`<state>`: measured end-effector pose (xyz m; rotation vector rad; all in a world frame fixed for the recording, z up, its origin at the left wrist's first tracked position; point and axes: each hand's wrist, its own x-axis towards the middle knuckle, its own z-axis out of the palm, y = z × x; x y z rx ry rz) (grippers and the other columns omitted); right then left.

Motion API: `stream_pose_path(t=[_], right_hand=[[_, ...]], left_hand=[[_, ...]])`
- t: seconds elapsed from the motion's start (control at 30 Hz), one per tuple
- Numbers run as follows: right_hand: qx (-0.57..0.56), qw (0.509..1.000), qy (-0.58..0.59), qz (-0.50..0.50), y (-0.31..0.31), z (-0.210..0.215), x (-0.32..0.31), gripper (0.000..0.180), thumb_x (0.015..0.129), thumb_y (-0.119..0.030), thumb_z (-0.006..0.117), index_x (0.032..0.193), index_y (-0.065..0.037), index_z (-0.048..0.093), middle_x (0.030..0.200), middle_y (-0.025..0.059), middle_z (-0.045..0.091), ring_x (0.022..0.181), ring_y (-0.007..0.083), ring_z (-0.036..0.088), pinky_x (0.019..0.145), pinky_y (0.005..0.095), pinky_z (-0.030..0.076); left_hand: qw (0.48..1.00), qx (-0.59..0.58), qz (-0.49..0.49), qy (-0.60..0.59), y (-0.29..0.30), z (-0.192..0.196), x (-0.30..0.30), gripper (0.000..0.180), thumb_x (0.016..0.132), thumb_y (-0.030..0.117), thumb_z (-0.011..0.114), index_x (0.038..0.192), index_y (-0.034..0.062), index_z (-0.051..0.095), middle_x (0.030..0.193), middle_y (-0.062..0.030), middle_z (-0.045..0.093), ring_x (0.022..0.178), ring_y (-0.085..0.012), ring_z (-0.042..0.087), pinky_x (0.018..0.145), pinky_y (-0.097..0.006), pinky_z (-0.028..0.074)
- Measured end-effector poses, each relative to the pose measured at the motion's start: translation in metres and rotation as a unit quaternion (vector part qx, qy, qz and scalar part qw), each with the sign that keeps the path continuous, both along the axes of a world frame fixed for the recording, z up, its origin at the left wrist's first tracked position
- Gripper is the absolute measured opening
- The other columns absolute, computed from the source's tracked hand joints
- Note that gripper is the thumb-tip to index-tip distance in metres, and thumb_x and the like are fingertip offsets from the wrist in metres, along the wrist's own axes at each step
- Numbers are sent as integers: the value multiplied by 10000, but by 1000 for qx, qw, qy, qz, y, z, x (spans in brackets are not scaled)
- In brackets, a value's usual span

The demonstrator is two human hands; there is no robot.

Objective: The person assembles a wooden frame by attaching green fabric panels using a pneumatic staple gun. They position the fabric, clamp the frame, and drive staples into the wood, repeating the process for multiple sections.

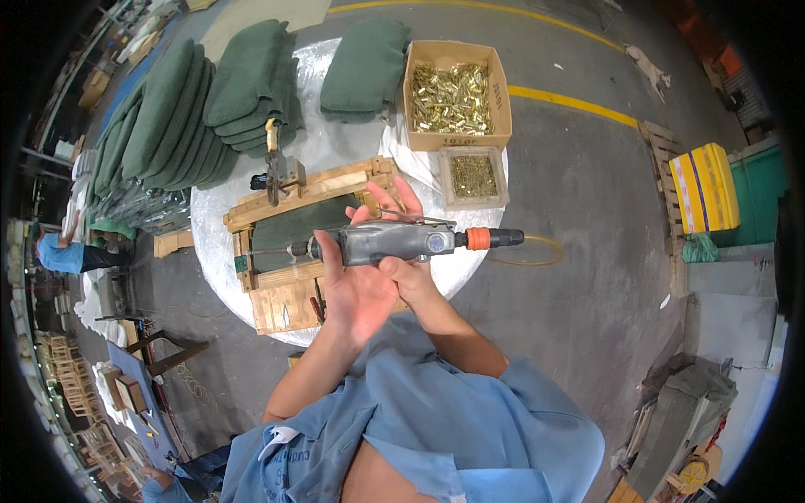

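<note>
Grey metal fills both palms as a worker in a blue shirt holds a pneumatic screwdriver [386, 241] level above a round, foil-wrapped worktable [335, 151]. The left hand [356, 289] cups the tool's body from below, fingers curled up around the barrel; the right hand [401, 220] lies across the top from the far side, fingers spread rather than clenched, near the trigger lever. An orange collar [478, 239] joins the tool's right end to a yellowish air hose [537, 250] that loops over the concrete floor.

Just beneath the driver's bit, on the left, sits a wooden jig frame [293, 201] with a dark green seat pad [293, 222] clamped inside it; a toggle clamp [275, 172] stands upright on the frame's far rail. Stacks of green cushions [210, 109] crowd the far left of the table. On the far right stand a cardboard box of brass-coloured screws [453, 96] and a smaller tray of fasteners [474, 176].

By appearances the tool is being readied or adjusted rather than driven: the bit hangs clear of the wood. Any fastening move would likely call for tipping the bit down onto the frame and shifting one hand into a firm trigger grip. Another person in blue [63, 251] works at the far left edge.
</note>
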<state>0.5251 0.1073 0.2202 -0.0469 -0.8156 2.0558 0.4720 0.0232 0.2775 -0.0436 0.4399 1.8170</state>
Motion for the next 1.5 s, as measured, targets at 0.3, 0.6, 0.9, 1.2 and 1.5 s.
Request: stream_pose_path(t=[0.3, 0.6, 0.9, 1.2, 1.5], right_hand=[[-189, 976, -98, -45, 36, -18, 35, 591, 863, -117, 784, 1376, -99, 491, 1361, 222, 639, 1155, 359, 687, 1076, 510, 534], [-71, 860, -285, -417, 131, -70, 100, 470, 847, 61, 768, 1242, -86, 560, 1257, 159, 676, 1155, 265, 663, 982, 427, 575], [104, 804, -405, -423, 184, -126, 104, 450, 791, 27, 843, 1182, -31, 627, 1212, 143, 688, 1124, 241, 670, 1033, 385, 524], [112, 820, -371, -422, 192, -118, 102, 469, 813, 75, 813, 1209, -37, 589, 1231, 179, 686, 1159, 250, 670, 1037, 397, 535], [-51, 943, -174, -280, 111, -9, 105, 507, 901, -81, 707, 1355, -170, 499, 1325, 211, 644, 1219, 417, 650, 1003, 587, 572]], left_hand=[[918, -147, -153, 335, 4, -45, -13, 626, 1101, 423, 541, 1587, 60, 385, 1574, -84, 502, 1440, -204, 468, 1183, -418, 376], [797, -392, 47, 458, -104, -73, -90, 340, 1110, 288, 573, 1242, 3, 703, 592, 23, 587, 459, -54, 522, 445, -220, 403], [842, -394, 139, 342, -103, -92, -68, 382, 1128, 384, 520, 1115, 29, 662, 526, 83, 359, 412, -13, 293, 385, -227, 226], [831, -450, 80, 318, -90, -104, -60, 346, 1097, 374, 561, 1256, 71, 616, 758, 1, 608, 586, -83, 567, 537, -235, 456], [870, -331, 38, 364, -24, -93, -79, 607, 1097, 574, 454, 1291, 41, 671, 1030, -105, 690, 847, -191, 690, 675, -294, 563]])
